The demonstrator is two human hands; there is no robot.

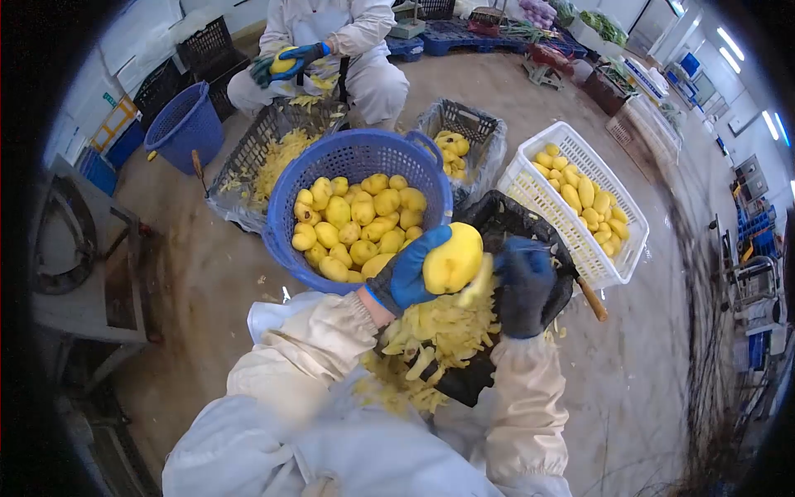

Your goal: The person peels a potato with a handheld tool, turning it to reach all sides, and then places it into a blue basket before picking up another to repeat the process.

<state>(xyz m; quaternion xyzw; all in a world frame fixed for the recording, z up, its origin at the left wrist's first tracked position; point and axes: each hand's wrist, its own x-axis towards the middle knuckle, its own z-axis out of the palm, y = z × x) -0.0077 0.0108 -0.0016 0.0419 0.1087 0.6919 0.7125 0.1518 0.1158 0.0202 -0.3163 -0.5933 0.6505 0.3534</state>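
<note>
A worker's gloved left hand (406, 275) gripped a peeled potato (452, 258) over a black crate (507, 217) of peelings (439, 333). The right hand (525, 287) was clenched on a wooden-handled tool (593, 300) beside it. A blue basket (358, 156) and a white basket (553, 137) of potatoes stood on the floor beyond. A co-worker (331, 33) sat opposite.

Peeled potato (452, 258) in left hand (407, 277)
</note>
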